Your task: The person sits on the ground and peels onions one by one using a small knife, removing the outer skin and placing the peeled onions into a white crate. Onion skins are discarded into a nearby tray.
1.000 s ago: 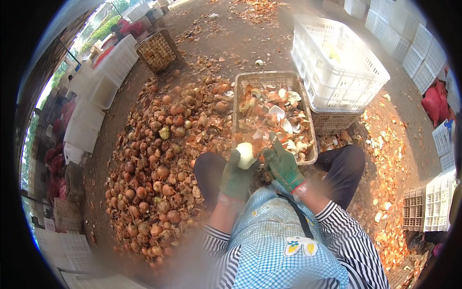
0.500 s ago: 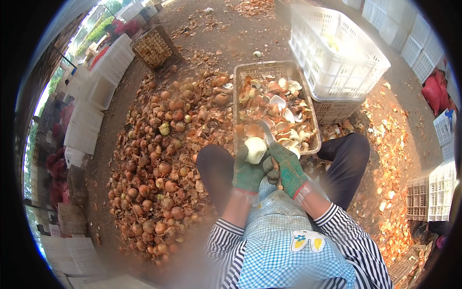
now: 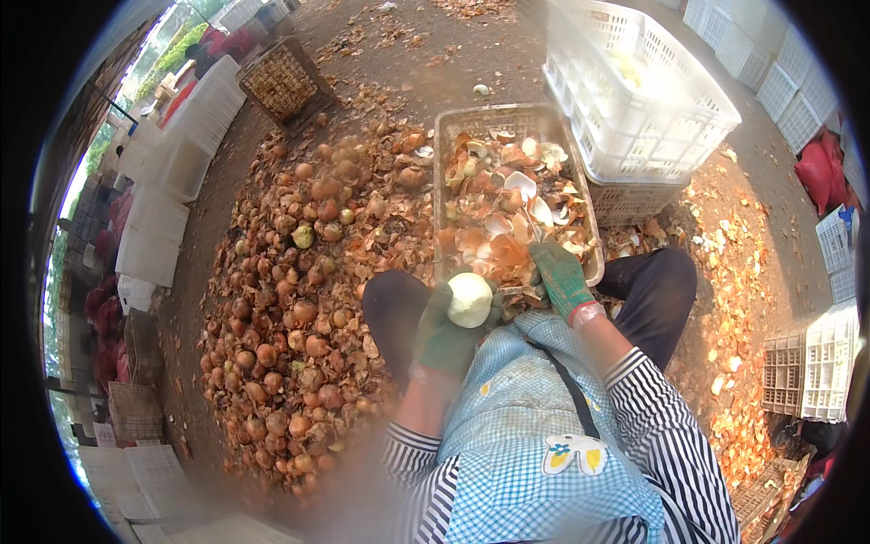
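A peeled, pale onion (image 3: 469,300) rests in my left hand (image 3: 444,337), whose green-gloved fingers are wrapped round its left and lower sides. My right hand (image 3: 562,279), also in a green glove, is at the near right corner of a worn plastic crate (image 3: 439,204). Its fingers curl inward and what they hold is hidden; no knife blade shows. Onion skins (image 3: 507,254), brown and papery with some white pieces, fill the crate just beyond both hands.
A heap of unpeeled onions (image 3: 308,313) spreads over the ground to my left. Stacked white crates (image 3: 643,136) stand beyond my right knee. A brown crate (image 3: 283,82) sits at the far left. Loose skins (image 3: 725,335) litter the ground on the right.
My right hand, which held a knife against the onion, has moved right and away from it. The blade has gone from sight. My left hand has shifted slightly left and down with the onion.
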Demonstrator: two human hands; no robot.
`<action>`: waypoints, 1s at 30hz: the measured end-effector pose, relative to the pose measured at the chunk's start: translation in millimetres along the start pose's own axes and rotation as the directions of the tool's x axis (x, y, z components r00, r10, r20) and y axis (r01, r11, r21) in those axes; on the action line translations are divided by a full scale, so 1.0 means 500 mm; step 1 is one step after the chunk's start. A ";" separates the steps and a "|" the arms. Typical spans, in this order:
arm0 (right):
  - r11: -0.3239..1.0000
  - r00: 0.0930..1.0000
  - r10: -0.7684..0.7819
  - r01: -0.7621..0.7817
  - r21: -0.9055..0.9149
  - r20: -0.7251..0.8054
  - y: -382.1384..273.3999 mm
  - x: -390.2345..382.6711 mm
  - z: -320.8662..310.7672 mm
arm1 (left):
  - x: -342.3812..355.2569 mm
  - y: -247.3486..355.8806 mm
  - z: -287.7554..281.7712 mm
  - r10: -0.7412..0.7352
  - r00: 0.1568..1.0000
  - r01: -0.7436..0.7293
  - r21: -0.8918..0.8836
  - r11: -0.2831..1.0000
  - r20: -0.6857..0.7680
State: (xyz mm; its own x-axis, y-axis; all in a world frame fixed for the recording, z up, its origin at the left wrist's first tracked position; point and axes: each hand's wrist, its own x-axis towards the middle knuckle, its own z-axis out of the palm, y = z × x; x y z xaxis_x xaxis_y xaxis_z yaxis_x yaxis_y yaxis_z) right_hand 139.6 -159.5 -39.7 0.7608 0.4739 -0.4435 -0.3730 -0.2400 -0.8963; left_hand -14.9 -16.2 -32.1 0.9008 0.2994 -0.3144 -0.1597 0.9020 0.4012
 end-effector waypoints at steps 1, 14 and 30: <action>0.999 0.999 0.019 -0.021 -0.047 -0.042 0.006 0.011 -0.006 | 0.005 0.002 -0.005 -0.021 0.999 0.022 -0.020 1.000 0.045; 0.563 0.694 -0.679 0.701 -0.438 0.238 0.075 -0.077 0.065 | 0.037 -0.031 0.030 0.026 0.999 -0.029 -0.071 0.997 -0.044; 0.750 0.962 0.267 -0.166 0.640 -0.063 0.062 0.051 -0.058 | 0.342 -0.037 0.302 0.050 0.991 -0.078 0.238 0.968 0.122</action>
State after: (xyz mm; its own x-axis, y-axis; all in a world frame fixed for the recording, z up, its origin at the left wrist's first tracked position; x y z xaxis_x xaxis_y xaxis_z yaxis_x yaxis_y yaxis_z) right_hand 162.6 -179.4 -78.5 0.6656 0.3384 -0.6651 -0.7461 0.2839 -0.6022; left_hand 203.1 -28.7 36.5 0.9342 0.3037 -0.1870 -0.1285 0.7757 0.6179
